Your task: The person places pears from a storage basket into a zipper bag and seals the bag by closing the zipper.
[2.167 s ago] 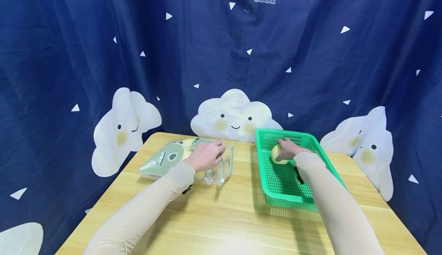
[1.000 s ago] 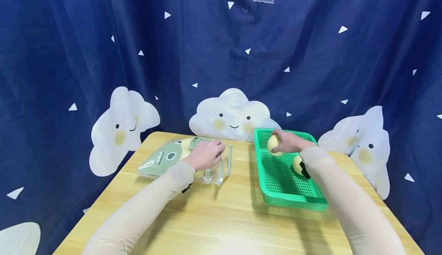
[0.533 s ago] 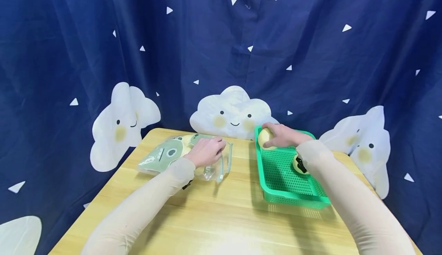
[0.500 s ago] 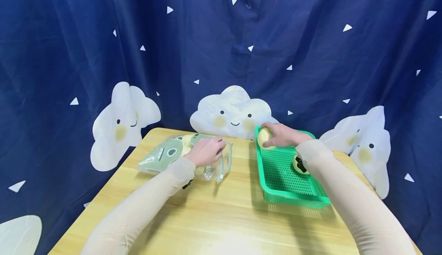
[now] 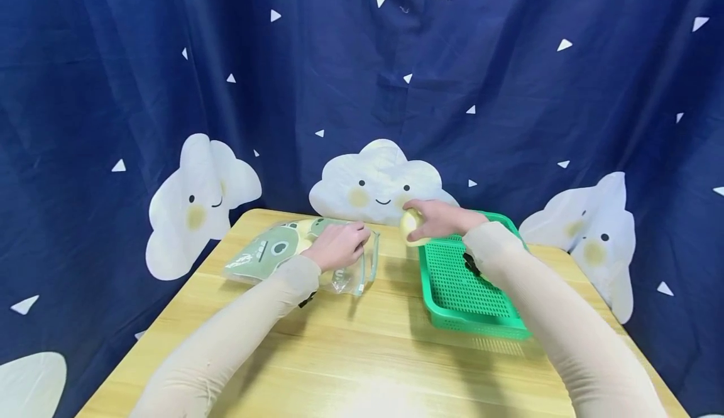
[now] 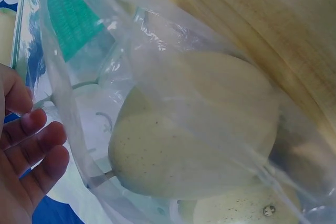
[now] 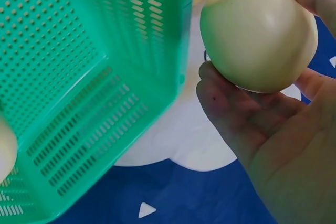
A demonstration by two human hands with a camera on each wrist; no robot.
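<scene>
My left hand (image 5: 337, 246) pinches the opening edge of a clear zip bag (image 5: 263, 256) with a green cartoon print, lying on the table. Inside the bag, the left wrist view shows a speckled, pale yellow pear (image 6: 189, 135) with its stem, and another pear (image 6: 236, 208) below it. My right hand (image 5: 438, 218) grips a pale yellow pear (image 7: 257, 35) between thumb and fingers, just past the left rim of a green plastic basket (image 5: 428, 286). One more pear (image 7: 5, 148) sits in the basket, mostly hidden behind my right wrist in the head view.
Both the bag and the basket rest on a light wooden table (image 5: 339, 355), bag on the left, basket on the right. A dark blue curtain (image 5: 362, 78) with white clouds and triangles hangs behind and around the table.
My right hand has lifted the pear out of the basket and carried it left over the rim, toward the bag. My left hand keeps its hold on the bag's edge.
</scene>
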